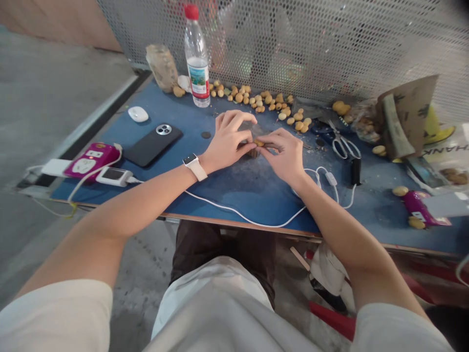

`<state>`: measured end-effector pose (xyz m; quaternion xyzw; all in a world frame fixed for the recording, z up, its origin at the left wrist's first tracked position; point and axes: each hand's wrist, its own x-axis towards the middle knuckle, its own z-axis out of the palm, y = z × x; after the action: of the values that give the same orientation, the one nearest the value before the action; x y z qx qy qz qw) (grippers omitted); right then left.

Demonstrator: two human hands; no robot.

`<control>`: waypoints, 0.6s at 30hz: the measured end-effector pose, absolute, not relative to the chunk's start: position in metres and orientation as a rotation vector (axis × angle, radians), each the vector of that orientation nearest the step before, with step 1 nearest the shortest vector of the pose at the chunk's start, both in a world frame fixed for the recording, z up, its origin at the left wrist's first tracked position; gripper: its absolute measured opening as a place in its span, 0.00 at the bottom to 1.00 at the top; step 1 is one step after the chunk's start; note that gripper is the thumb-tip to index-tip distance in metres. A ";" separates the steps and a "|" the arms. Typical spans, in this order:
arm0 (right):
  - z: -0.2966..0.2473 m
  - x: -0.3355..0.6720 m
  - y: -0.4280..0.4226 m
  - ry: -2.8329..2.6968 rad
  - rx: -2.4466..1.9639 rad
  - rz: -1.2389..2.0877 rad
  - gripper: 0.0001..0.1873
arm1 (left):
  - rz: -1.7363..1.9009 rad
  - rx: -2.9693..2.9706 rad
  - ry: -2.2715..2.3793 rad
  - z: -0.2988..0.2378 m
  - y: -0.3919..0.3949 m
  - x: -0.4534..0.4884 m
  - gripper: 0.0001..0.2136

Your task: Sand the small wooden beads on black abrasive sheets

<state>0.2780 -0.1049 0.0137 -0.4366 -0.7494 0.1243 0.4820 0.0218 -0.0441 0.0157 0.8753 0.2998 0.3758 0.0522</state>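
Observation:
Over the middle of the blue table (242, 188), my left hand (230, 137) and my right hand (285, 152) meet at their fingertips. A small yellow-brown piece (259, 143) is pinched between them; its exact kind is too small to make out. My left thumb and a finger close on its left side, with the other fingers raised. The right fingers are closed at its other side, and a thin dark edge shows among them. Just beneath the fingertips stands a small brown block (252, 152), partly hidden by the hands.
Round yellow-brown lumps (240, 98) lie along the perforated metal screen (322, 54). Left are a water bottle (198, 73), jar (161, 68), phone (154, 145) and purple power strip (91, 159). Scissors (342, 144) and bags (454, 151) lie right. A white cable (234, 211) crosses the front.

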 end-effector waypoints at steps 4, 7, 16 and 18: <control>0.015 0.278 -0.103 -1.824 -1.065 0.328 0.10 | 1.132 2.652 0.920 0.016 -0.041 0.022 0.14; 0.014 0.278 -0.103 -1.813 -1.083 0.363 0.09 | 1.129 2.642 0.931 0.016 -0.037 0.020 0.16; 0.011 0.279 -0.102 -1.807 -1.094 0.409 0.07 | 1.087 2.618 0.923 0.015 -0.038 0.020 0.17; 0.012 0.279 -0.101 -1.799 -1.107 0.402 0.07 | 1.104 2.603 0.933 0.015 -0.038 0.021 0.17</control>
<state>0.2786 -0.1011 0.0116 -0.4528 -0.7359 0.1643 0.4758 0.0208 -0.0381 0.0145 0.8713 0.3124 0.3695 0.0820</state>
